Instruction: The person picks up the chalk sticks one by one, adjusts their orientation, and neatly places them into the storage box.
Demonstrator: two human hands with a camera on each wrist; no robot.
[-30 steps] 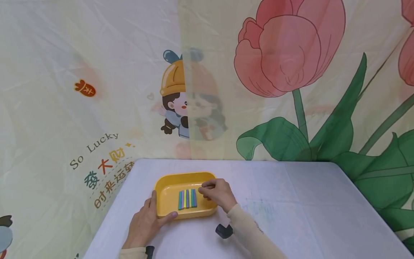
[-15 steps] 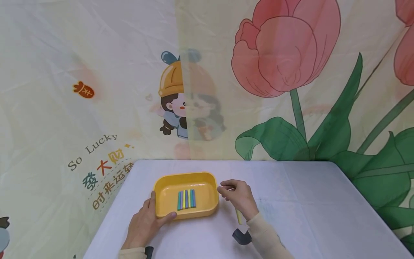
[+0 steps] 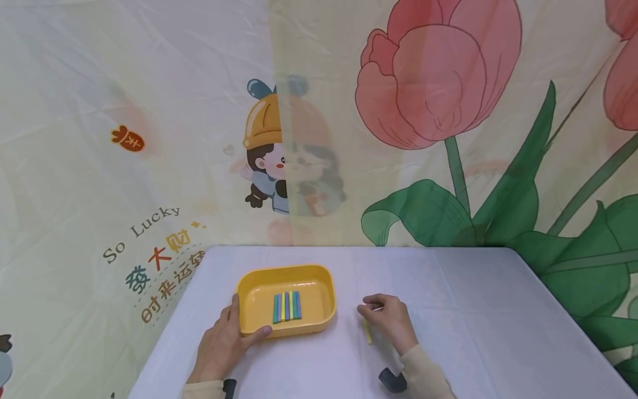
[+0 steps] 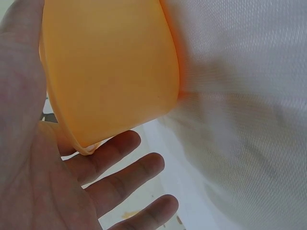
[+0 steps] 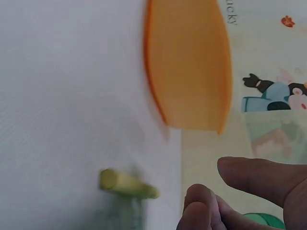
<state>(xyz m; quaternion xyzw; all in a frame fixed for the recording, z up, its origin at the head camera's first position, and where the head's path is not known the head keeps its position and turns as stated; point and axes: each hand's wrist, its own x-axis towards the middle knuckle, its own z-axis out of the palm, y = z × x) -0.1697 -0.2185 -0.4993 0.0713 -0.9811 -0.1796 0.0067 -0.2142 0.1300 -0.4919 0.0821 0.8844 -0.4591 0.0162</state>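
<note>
A yellow tray [image 3: 314,325] stands on the left of the table. In it several thin chalk sticks [image 3: 287,307], blue, purple, yellow and green, lie side by side. My left hand [image 3: 221,343] holds the tray's near left corner, its thumb over the near rim; in the left wrist view the other fingers [image 4: 125,183] reach past the wall. My right hand [image 3: 391,321] is right of the tray, thumb and fingers apart, nothing visible between them. Just beside its fingertips a yellow chalk stick [image 3: 368,332] lies on the cloth, seen end-on in the right wrist view.
A white cloth [image 3: 478,332] covers the table. Behind its far edge hangs a printed curtain [image 3: 319,166] with a tulip and a cartoon figure. A blurred bluish-green patch [image 5: 120,213] shows by the yellow chalk in the right wrist view.
My right hand has moved from above the tray's right side to the right and nearer, down to the yellow chalk stick. The left hand and the tray have stayed in place.
</note>
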